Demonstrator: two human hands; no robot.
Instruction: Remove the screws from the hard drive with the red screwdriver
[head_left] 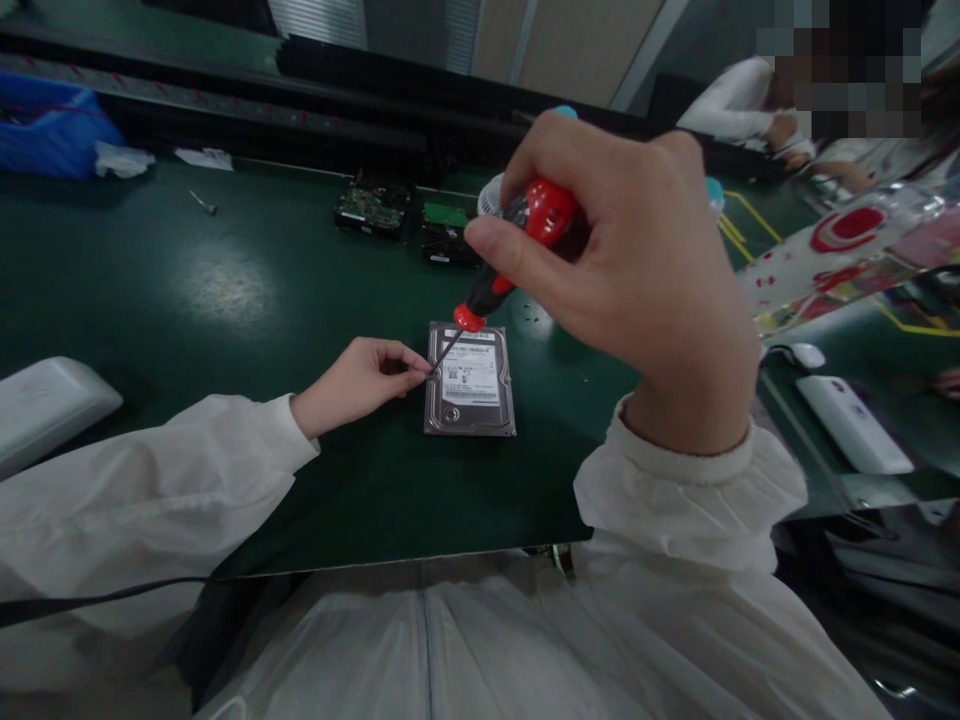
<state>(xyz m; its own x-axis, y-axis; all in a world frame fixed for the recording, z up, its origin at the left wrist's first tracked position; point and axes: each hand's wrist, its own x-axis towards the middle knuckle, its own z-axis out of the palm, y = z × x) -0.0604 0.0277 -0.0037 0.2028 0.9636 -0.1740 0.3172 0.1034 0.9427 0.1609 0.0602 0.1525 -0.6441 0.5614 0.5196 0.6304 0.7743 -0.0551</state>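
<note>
Two hands on the job here! The right hand's (pixel 630 225) fingers are wrapped round a screwdriver (pixel 493 285), its shaft slanting down toward the left fingers. And there's the left hand (pixel 360 380), finger and thumb in a narrow pinch beside the tip; whether they grip anything, I can't tell. The hard drive (pixel 474 385) lies flat on the surface (pixel 360 490), right at those left fingertips. Looks like screwdriver work on its edge; next calls for a well-seated tip and steady left fingers.
</note>
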